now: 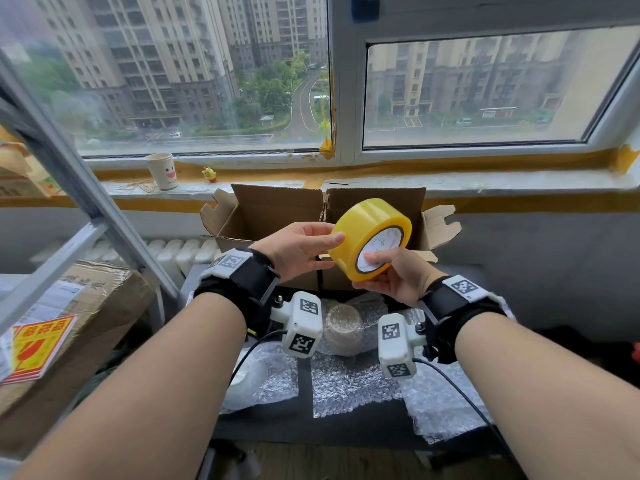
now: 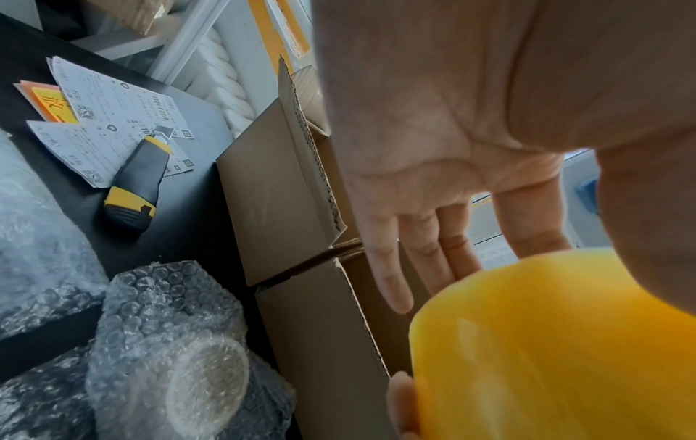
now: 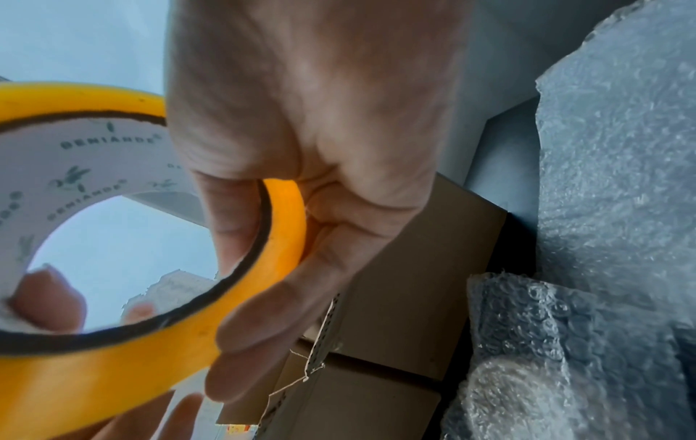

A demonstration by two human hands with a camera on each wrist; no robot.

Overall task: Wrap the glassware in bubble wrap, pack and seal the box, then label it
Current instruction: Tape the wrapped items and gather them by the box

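Taping step: right hand (image 1: pixel 391 271) grips yellow tape roll (image 1: pixel 369 233), left hand (image 1: pixel 298 249) flat-fingered against it; wrapped glass (image 1: pixel 343 327) awaits. Next: find tape end.

The right hand (image 3: pixel 301 148) holds the yellow tape roll (image 3: pixel 124 351), with the thumb inside the white core and the other fingers (image 3: pixel 286 300) stretched along the yellow outside of the roll. At about 8 o'clock, fingertips (image 3: pixel 49 300) of the other hand show through the hole of the core, where the printed word "DEMIANDE" is readable. Behind the hand, toward 5 o'clock, stands the brown cardboard box (image 3: pixel 406 285), and from 2 to 4 o'clock there is bubble wrap (image 3: pixel 617 166), with a bubble-wrapped bundle (image 3: pixel 527 372) just beside the box.
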